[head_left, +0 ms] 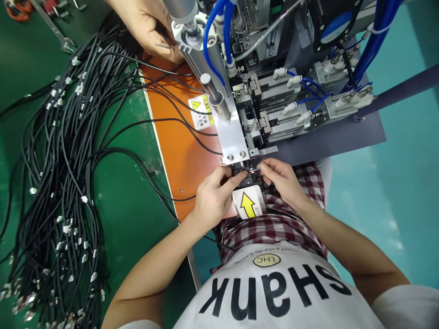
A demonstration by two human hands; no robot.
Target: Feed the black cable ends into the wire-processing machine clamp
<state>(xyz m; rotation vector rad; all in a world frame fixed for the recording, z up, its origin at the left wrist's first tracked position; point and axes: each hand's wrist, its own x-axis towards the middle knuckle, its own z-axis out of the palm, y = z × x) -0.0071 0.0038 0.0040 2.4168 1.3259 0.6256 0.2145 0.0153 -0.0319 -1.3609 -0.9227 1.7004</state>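
Note:
My left hand (213,195) is at the front of the machine, closed over a black cable (171,197) that runs in under it from the left. Its index fingertip presses at the black fixture (245,179). From the other side, my right hand (281,182) pinches the tips of thin coloured wires (254,170) between thumb and fingers, just above that fixture. The exact hold of the left fingers is partly hidden. Several more black cables (164,119) lead side by side into the machine under its white metal plate (235,137).
A large bundle of black cables (65,151) with shiny ends lies on the green table (137,183). Another person's hand (147,27) is behind the machine's cylinder. Blue air hoses (373,41) and pneumatic cylinders (281,123) stand at the right. A wrench (55,29) lies top left.

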